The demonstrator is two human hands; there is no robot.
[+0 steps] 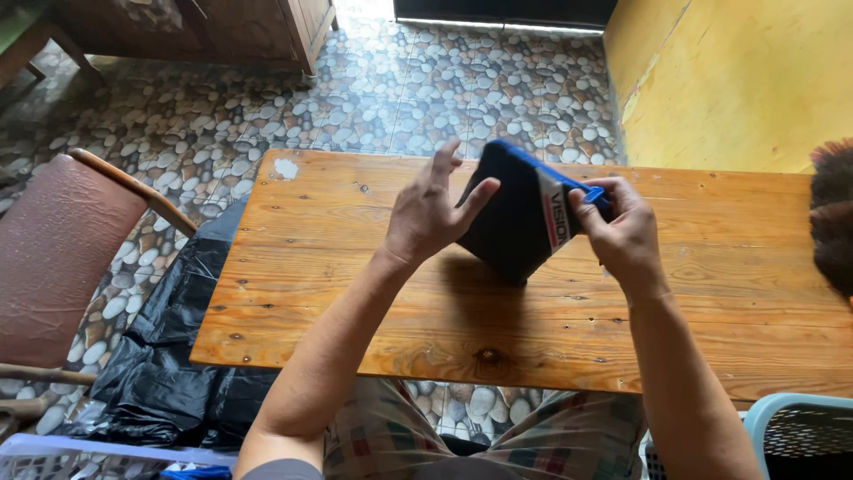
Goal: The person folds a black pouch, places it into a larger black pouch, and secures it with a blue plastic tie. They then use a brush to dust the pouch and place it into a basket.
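Both hands are holding a dark folded garment (pixel 511 213) with a blue edge above the wooden worktop (pixel 355 293). The left hand (pixel 428 213) is pressing its side, fingers spread; the right hand (pixel 622 231) is pinching the blue band.

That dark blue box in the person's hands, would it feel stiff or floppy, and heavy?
The dark blue box probably feels stiff: its edges stay straight between the left hand and right hand. It seems light, held up by fingertips. Set on its corner on the wooden table, it would likely tip.
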